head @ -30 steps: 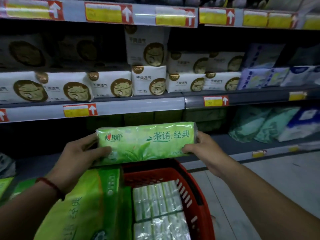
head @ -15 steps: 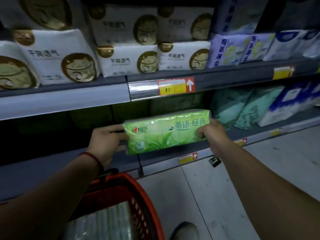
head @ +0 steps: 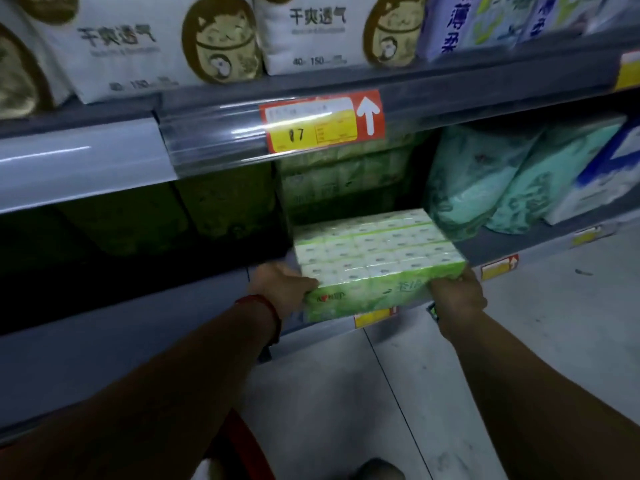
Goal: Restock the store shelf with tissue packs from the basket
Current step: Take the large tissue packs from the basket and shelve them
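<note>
Tissue pack — astride shelf edge

The tissue pack, held label-out over the basket 1 s ago, now lies tipped flat, its top w/ rows of small packets facing up and its far end pushed onto the bottom shelf in front of a green stack. Left hand & right hand have gone forward w/ it, gripping the near corners. The basket has dropped to a red sliver at frame bottom.
</note>
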`<state>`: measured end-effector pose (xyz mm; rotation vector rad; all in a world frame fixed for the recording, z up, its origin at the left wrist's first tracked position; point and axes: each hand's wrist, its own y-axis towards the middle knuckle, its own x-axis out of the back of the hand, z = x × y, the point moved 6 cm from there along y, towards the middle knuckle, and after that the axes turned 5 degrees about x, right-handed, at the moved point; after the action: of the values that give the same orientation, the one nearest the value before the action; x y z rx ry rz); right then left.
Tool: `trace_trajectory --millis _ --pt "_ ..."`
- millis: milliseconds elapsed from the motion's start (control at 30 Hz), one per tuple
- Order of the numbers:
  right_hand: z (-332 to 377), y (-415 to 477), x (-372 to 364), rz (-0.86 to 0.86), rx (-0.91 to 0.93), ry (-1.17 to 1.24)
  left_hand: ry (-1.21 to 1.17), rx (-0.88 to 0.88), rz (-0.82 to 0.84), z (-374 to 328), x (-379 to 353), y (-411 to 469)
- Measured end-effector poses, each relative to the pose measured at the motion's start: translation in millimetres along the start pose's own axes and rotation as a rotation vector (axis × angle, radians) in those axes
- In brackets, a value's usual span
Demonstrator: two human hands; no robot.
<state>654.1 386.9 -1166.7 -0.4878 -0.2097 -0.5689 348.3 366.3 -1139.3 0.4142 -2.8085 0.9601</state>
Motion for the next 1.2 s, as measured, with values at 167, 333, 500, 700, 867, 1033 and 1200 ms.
trace_trajectory --millis 167,333,500,700,867,1033,1200 --pt "-1.5 -0.2 -11.7 -0.150 -0.144 0.167 0.099 0.047 0.072 1.1 -14.4 -6.2" --pt "5.7 -4.8 -22.1 -0.155 -0.059 0.265 -0.390 0.184 0.177 5.4 -32.6 -4.8" --pt "8.6 -11.9 -50.1 0.104 -0.049 0.342 -0.513 0.188 0.151 6.2 -33.8 2.5" --pt "12.7 -19.4 -73.9 0.319 -0.030 0.327 -0.502 0.143 0.137 9.5 -30.8 13.1" --pt "23.6 -31.7 -69.0 0.336 0.071 0.024 -0.283 0.145 0.172 3.6 -19.2 3.7" --pt "71.8 -84.8 -58.3 0.400 0.339 -0.250 0.149 -0.052 0.097 -17.8 35.0 -24.5" --pt "111.3 -175.6 -53.9 0.527 0.618 -0.504 0.487 -0.272 0.055 -44.3 118.4 -91.0"
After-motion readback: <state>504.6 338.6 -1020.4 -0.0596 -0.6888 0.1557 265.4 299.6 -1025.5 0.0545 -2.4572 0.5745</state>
